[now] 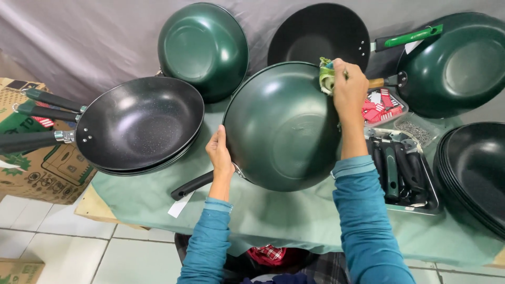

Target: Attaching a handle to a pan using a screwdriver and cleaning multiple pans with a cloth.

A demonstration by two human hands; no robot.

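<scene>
Head view: left hand (220,152) grips the rim of the upturned green wok (281,126) by its handle, on the worktop (273,215). Right hand (349,87) pinches a green cloth (327,78) at the far rim (best wiped with firm, steady pressure).

Bare green cloth (284,221) along the near table edge gives open passage. Left, the stacked black pans (139,123) block; right, the tray of handles (402,171) and another pan stack (476,173) crowd close — upturned green pans (202,47) wall the back.
</scene>
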